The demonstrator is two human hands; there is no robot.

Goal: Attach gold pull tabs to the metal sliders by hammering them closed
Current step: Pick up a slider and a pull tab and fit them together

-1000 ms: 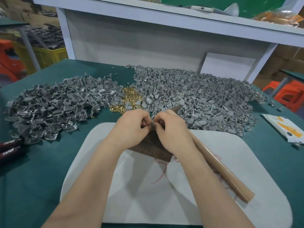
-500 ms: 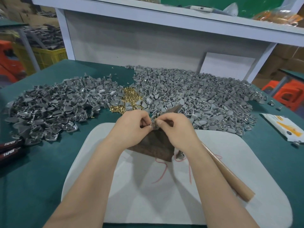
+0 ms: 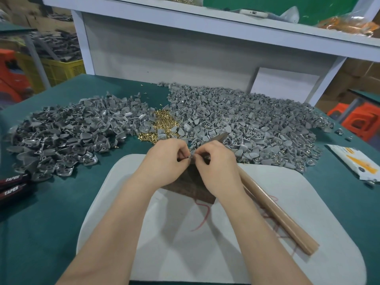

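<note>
L hand (image 3: 164, 163) & R hand (image 3: 218, 167) pinch one slider (image 3: 190, 158) (handles (image 3: 12, 191) read TAPER)

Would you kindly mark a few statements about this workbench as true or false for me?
1. Both hands pinch a small grey slider over the dark block. True: the left hand and right hand meet on the grey slider above the dark block.
2. The hammer is raised in the air. False: the hammer lies on the white mat, running under the right hand.
3. The gold tabs lie between the left grey pile and the right grey pile. True.
4. The handles marked TAPER lie at the table's right edge. False: the TAPER handles lie at the left edge of the table.
</note>
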